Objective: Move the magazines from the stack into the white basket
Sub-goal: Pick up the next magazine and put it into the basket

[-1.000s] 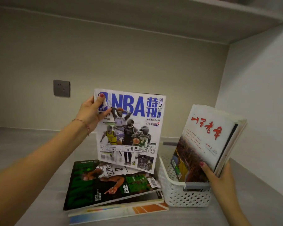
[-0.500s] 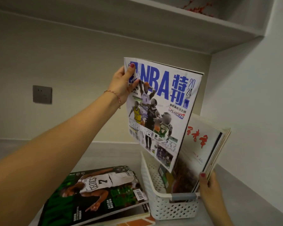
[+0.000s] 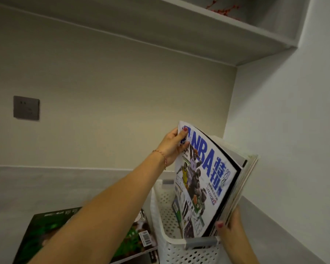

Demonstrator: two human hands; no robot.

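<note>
My left hand pinches the top corner of a white and blue NBA magazine. The magazine stands tilted inside the white perforated basket, leaning against several magazines standing there. My right hand grips the lower edge of those standing magazines at the basket's right side. The stack lies flat left of the basket, a dark green basketball cover on top, partly hidden by my left forearm.
The grey counter runs into a corner, with a white wall close on the right. A dark socket plate sits on the back wall. A shelf hangs overhead.
My left hand has carried the NBA magazine right and down from above the stack into the basket, against the magazines my right hand holds. The view has shifted right.
</note>
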